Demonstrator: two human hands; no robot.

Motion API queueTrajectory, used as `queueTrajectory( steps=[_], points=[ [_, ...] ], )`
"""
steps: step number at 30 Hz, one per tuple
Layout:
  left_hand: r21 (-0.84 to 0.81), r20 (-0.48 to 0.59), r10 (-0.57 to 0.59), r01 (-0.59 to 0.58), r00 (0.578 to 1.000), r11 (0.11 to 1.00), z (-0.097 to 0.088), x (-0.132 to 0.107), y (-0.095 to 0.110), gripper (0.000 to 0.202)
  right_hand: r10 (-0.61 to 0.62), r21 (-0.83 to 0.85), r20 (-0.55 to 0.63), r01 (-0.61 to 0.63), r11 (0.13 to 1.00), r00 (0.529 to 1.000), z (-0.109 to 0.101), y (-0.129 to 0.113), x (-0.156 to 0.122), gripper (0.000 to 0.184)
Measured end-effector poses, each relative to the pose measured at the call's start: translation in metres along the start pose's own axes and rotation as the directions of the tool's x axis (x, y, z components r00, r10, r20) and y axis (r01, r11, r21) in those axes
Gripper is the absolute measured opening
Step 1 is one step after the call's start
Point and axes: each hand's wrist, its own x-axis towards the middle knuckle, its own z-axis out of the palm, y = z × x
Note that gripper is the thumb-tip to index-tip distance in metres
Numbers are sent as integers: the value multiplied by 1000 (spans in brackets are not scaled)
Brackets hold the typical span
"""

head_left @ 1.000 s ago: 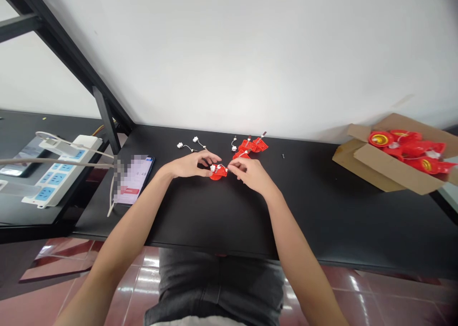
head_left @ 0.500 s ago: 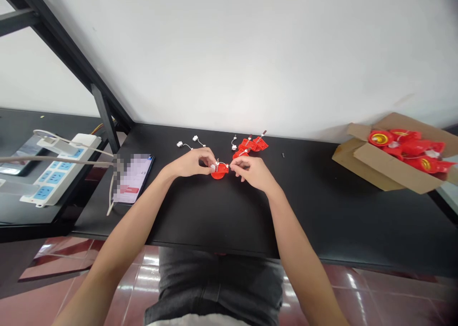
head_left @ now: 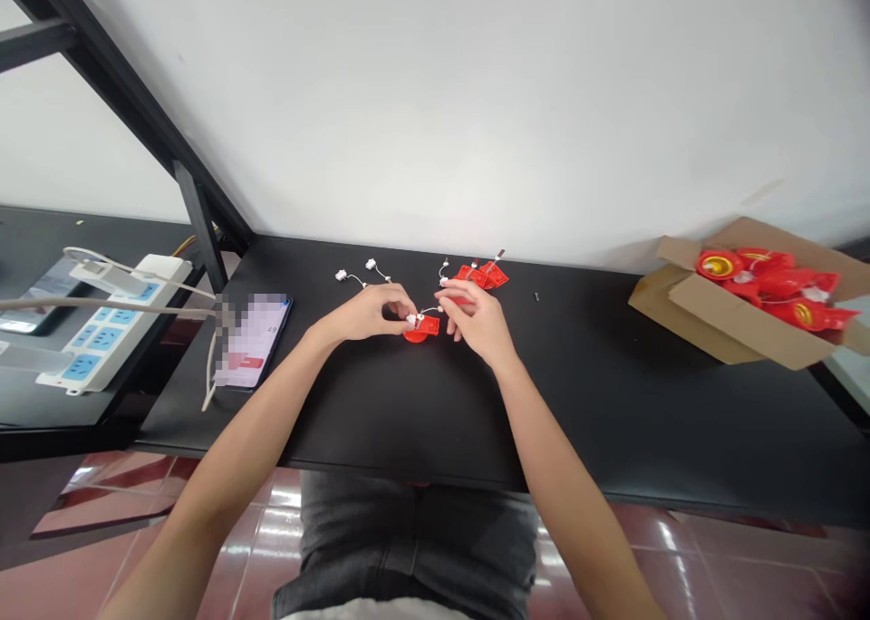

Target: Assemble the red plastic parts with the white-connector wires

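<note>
One red part (head_left: 427, 327) is pinched at three o'clock from my left hand (head_left: 375, 314). My right hand (head_left: 479, 319) curls half open; can't tell if it holds the wire (head_left: 430, 309).

Central piece (head_left: 428, 326): plain red, with a white wire (head_left: 430, 310)
Loose connectors (head_left: 341, 276), ten o'clock: white
Table (head_left: 408, 411): plain black
Wall (head_left: 435, 103), twelve o'clock: pale greyish white
Carton (head_left: 713, 316), three o'clock: plain brown
Carton's contents (head_left: 775, 283): red, with gold rings
Power strip (head_left: 105, 336), nine o'clock: white, with light-blue socket panels
Trousers (head_left: 414, 547), six o'clock: dark grey
Floor (head_left: 707, 575), five o'clock: reddish brown, tiled
</note>
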Motion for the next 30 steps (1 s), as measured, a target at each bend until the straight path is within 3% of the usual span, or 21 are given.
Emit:
queueTrajectory(
  steps=[2, 6, 10, 17, 24, 30],
  points=[
    [28, -4, 8, -8, 1000, 1000, 1, 0, -1, 25, -26, -77, 36, 29, 997, 999, -1, -2, -2, 46],
    [65, -9, 43, -43, 999, 997, 2, 0, -4, 25, -176, -268, 184, 222, 937, 967, -4, -4, -6, 26],
    [96, -10, 78, -76, 997, 992, 2, 0, -8, 25, -111, -385, 326, 239, 891, 939, 1, -3, -7, 21],
    [130, -39, 96, -90, 995, 987, 3, 0, -10, 26, -138, -403, 210, 214, 890, 968, 5, 3, -4, 28],
    [213, -10, 98, -94, 995, 973, 5, 0, -7, 29, -121, -431, 224, 210, 877, 967, 0, 3, -3, 19],
    [236, 8, 120, -118, 993, 964, 7, 0, -9, 32, -186, -462, 232, 276, 843, 955, 1, 6, -2, 16]
  ],
)
